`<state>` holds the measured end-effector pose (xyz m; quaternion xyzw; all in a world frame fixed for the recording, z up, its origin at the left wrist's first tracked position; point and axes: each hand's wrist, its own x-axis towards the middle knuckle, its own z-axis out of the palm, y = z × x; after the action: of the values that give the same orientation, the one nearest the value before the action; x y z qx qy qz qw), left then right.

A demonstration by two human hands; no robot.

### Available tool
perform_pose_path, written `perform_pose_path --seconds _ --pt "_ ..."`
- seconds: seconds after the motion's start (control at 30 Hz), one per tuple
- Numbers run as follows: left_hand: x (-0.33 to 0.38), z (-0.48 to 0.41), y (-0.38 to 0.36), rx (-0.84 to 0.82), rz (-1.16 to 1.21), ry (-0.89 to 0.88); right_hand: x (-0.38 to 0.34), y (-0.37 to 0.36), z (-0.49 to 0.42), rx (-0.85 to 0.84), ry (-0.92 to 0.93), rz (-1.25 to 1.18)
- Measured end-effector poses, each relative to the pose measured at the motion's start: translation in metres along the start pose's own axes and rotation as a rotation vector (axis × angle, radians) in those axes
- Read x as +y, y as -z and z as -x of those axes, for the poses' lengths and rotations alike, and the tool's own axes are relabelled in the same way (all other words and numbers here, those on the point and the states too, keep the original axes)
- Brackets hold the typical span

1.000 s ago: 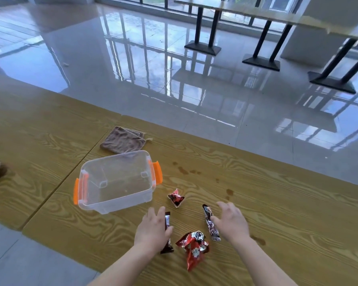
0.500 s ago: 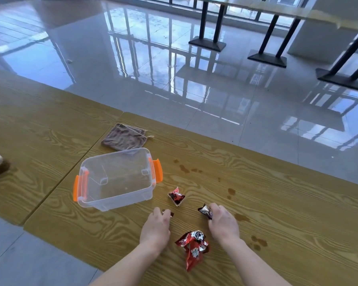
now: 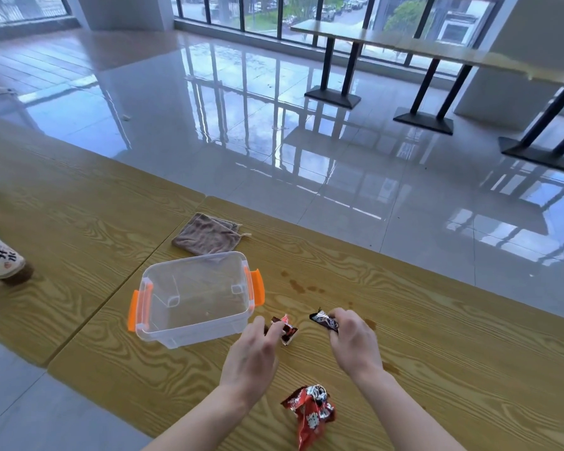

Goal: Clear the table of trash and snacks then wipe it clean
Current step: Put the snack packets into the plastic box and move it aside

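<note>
My left hand [image 3: 253, 356] is closed over a dark snack bar [image 3: 267, 330], of which only a sliver shows between the fingers. Its fingertips touch a small red and dark wrapper [image 3: 287, 330] lying on the wooden table [image 3: 437, 336]. My right hand [image 3: 352, 345] pinches a second dark snack bar [image 3: 323, 320], lifted slightly off the table. A crumpled red wrapper [image 3: 313, 411] lies near the front edge between my forearms. The clear plastic box [image 3: 192, 297] with orange latches stands open and empty just left of my left hand. A folded brown cloth [image 3: 207, 236] lies behind the box.
Brown spill stains [image 3: 300, 286] mark the wood right of the box, and more stains [image 3: 389, 367] lie beside my right wrist. A bottle with a white label [image 3: 0, 258] stands at the far left. Beyond the table's far edge is glossy tiled floor with black-legged tables [image 3: 332, 96].
Both hands closed on the dark snack bars and lifted them. They moved forward toward the box, leaving the crumpled red wrapper behind. The view tilted up.
</note>
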<state>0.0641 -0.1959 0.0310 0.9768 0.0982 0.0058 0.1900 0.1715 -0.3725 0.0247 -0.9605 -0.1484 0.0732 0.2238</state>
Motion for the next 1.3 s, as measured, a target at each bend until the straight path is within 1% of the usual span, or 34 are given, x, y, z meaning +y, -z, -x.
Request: perform_pose_path --seconds 0.2,0.33,0.57,0.67,0.73,0.8,0.87,0.97,1.1,1.2,1.3 --pt "-0.003 -0.009 0.048 0.155 0.079 -0.057 -0.038 0.017 -0.016 0.051 0.123 -0.028" --pt "-0.017 -0.016 0.077 0.245 0.081 -0.019 -0.069 0.023 -0.028 0.087 0.200 -0.055" --pt "-0.064 -0.027 0.111 0.311 0.028 0.041 -0.126 0.017 -0.045 0.070 0.314 -0.071" --pt "-0.088 -0.028 0.120 0.341 -0.059 0.068 -0.149 0.012 -0.051 0.059 0.351 -0.083" --pt "-0.103 -0.029 0.122 0.351 -0.075 0.106 -0.162 0.007 -0.055 0.039 0.373 -0.072" --pt "-0.118 -0.032 0.118 0.337 -0.062 0.141 -0.173 0.000 -0.059 0.007 0.401 -0.066" --pt "-0.131 -0.036 0.113 0.287 -0.036 0.165 -0.183 -0.009 -0.062 -0.036 0.432 -0.022" --pt "-0.147 -0.043 0.103 0.241 -0.030 0.173 -0.195 -0.024 -0.066 -0.093 0.487 0.066" --pt "-0.162 -0.050 0.086 0.198 0.005 0.241 -0.203 -0.041 -0.074 -0.184 0.526 0.223" --pt "-0.168 -0.054 0.074 0.132 -0.043 0.248 -0.207 -0.052 -0.079 -0.255 0.517 0.321" --pt "-0.168 -0.059 0.065 0.091 -0.106 0.252 -0.211 -0.064 -0.082 -0.288 0.552 0.420"
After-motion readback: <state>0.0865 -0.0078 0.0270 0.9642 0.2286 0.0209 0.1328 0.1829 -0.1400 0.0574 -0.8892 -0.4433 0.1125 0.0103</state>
